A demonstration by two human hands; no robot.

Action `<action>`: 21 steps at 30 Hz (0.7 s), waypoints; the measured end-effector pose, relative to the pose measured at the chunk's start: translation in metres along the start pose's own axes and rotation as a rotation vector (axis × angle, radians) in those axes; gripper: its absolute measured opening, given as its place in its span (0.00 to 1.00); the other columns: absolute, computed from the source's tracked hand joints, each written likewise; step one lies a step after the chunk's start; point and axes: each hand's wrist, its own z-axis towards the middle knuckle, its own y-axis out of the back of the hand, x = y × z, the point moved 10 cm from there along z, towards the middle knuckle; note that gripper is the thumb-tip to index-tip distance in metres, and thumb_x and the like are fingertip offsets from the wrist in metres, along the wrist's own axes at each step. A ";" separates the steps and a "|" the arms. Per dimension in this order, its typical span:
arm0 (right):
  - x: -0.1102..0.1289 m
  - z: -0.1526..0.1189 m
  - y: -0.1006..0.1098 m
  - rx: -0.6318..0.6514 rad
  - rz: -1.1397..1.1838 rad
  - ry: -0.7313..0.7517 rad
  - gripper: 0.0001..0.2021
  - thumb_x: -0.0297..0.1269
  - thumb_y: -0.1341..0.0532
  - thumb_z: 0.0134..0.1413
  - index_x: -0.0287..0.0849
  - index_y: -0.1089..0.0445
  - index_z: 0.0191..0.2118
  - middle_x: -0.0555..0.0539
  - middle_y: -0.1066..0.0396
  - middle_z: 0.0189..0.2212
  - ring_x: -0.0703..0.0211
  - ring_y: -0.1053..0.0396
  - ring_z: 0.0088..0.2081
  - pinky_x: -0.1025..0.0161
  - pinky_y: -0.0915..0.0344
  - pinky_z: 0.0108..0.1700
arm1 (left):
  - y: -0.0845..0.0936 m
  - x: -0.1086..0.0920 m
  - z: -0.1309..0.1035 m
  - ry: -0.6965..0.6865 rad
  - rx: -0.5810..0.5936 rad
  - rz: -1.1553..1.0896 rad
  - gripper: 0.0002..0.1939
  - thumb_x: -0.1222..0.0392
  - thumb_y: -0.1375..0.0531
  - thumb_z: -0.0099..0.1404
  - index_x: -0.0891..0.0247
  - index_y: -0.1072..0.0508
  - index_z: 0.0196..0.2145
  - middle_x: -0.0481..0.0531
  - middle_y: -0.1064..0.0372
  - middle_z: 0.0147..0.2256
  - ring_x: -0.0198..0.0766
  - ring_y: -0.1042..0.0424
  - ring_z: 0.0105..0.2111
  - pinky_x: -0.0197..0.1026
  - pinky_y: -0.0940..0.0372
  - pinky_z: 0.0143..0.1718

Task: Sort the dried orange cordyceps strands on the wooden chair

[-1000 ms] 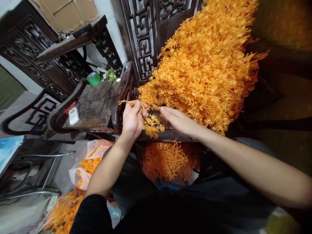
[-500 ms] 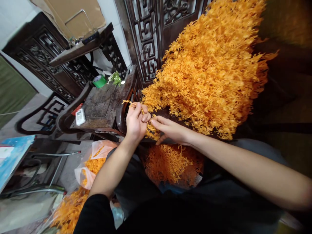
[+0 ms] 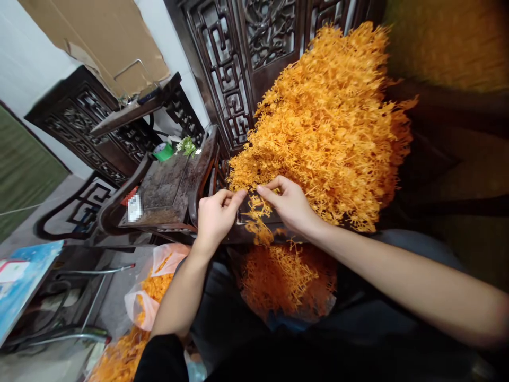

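Observation:
My left hand (image 3: pixel 218 216) is closed in a pinch, thumb and fingertips together, at the near edge of a dark wooden seat. Across a small gap, my right hand (image 3: pixel 293 206) pinches too, its thumb and index finger facing the left fingertips. An orange, thin-branched plastic sprig (image 3: pixel 259 207) hangs between and just below the fingertips; both hands appear to hold its upper end, though the grip is partly hidden. Right behind the hands rises a large heap of similar orange plastic sprigs (image 3: pixel 322 127). Below them, between my legs, a clear bag (image 3: pixel 288 281) contains more orange pieces.
To the left stands a dark wooden armchair (image 3: pixel 167 185) carrying green tape (image 3: pixel 163 152), a small green-and-white flower sprig (image 3: pixel 186 145) and a red-and-white packet (image 3: pixel 134 207). Pinkish plastic bags (image 3: pixel 149 307) with orange pieces lie low left, near a blue-topped folding table (image 3: pixel 32 281).
My hands have drawn slightly apart, the left turning palm-down and the right lifting into a pinch. The orange strand that lay across my left fingers no longer shows there. The view has shifted slightly.

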 end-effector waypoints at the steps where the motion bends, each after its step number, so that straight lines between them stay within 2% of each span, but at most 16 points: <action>1: 0.002 0.000 0.001 -0.010 -0.025 0.018 0.18 0.52 0.29 0.51 0.42 0.30 0.31 0.50 0.29 0.28 0.60 0.34 0.31 0.59 0.38 0.37 | -0.011 -0.002 -0.003 0.016 0.098 -0.087 0.21 0.39 0.36 0.66 0.62 0.22 0.39 0.48 0.26 0.25 0.32 0.30 0.23 0.35 0.35 0.30; 3: 0.003 0.000 0.000 0.000 -0.046 0.026 0.18 0.51 0.29 0.51 0.42 0.30 0.31 0.50 0.29 0.28 0.61 0.36 0.31 0.59 0.39 0.36 | -0.029 -0.011 -0.008 -0.016 0.217 -0.198 0.24 0.42 0.32 0.62 0.61 0.24 0.47 0.46 0.25 0.28 0.31 0.30 0.22 0.33 0.36 0.28; 4: 0.004 0.000 -0.001 0.005 -0.045 0.025 0.18 0.51 0.29 0.51 0.42 0.30 0.32 0.50 0.29 0.29 0.61 0.36 0.31 0.60 0.39 0.36 | -0.032 -0.016 -0.010 -0.060 0.221 -0.197 0.22 0.43 0.31 0.61 0.61 0.24 0.46 0.45 0.25 0.28 0.30 0.30 0.23 0.33 0.36 0.29; 6: 0.005 0.000 -0.002 0.022 -0.046 0.016 0.17 0.50 0.29 0.52 0.42 0.30 0.33 0.49 0.28 0.31 0.60 0.35 0.32 0.60 0.39 0.35 | -0.033 -0.020 -0.009 -0.142 0.179 -0.148 0.17 0.45 0.32 0.63 0.62 0.22 0.38 0.45 0.27 0.26 0.30 0.31 0.24 0.32 0.37 0.30; 9: 0.007 0.005 -0.001 0.049 -0.065 -0.005 0.16 0.49 0.29 0.52 0.42 0.29 0.34 0.48 0.29 0.32 0.60 0.36 0.32 0.60 0.38 0.36 | -0.034 -0.014 -0.005 -0.158 0.171 -0.157 0.15 0.46 0.34 0.66 0.63 0.21 0.33 0.47 0.25 0.27 0.31 0.31 0.26 0.34 0.37 0.31; 13: 0.001 0.013 -0.002 0.124 0.133 -0.114 0.19 0.52 0.28 0.50 0.43 0.34 0.34 0.52 0.33 0.28 0.62 0.36 0.30 0.59 0.35 0.36 | -0.027 -0.002 0.005 -0.116 0.128 -0.174 0.15 0.47 0.35 0.67 0.62 0.19 0.36 0.50 0.21 0.32 0.35 0.27 0.30 0.36 0.35 0.34; 17: 0.006 0.023 0.007 0.104 0.327 -0.133 0.21 0.50 0.27 0.51 0.46 0.38 0.34 0.55 0.41 0.26 0.64 0.40 0.28 0.60 0.31 0.35 | -0.013 -0.004 0.009 -0.183 0.045 -0.244 0.12 0.51 0.34 0.67 0.63 0.19 0.33 0.54 0.21 0.40 0.40 0.24 0.42 0.41 0.33 0.47; 19: 0.005 0.023 0.008 0.107 0.329 -0.167 0.19 0.53 0.30 0.55 0.46 0.36 0.36 0.55 0.47 0.25 0.65 0.44 0.26 0.62 0.33 0.30 | -0.011 0.004 0.011 -0.115 0.037 -0.316 0.12 0.50 0.33 0.65 0.63 0.18 0.33 0.54 0.21 0.38 0.40 0.24 0.39 0.41 0.33 0.45; 21: 0.002 0.018 0.000 0.177 0.298 -0.226 0.22 0.61 0.34 0.58 0.45 0.34 0.37 0.54 0.48 0.26 0.64 0.45 0.26 0.62 0.35 0.26 | -0.014 0.016 0.011 -0.002 0.045 -0.386 0.14 0.48 0.32 0.63 0.62 0.17 0.35 0.53 0.20 0.36 0.39 0.25 0.35 0.40 0.32 0.40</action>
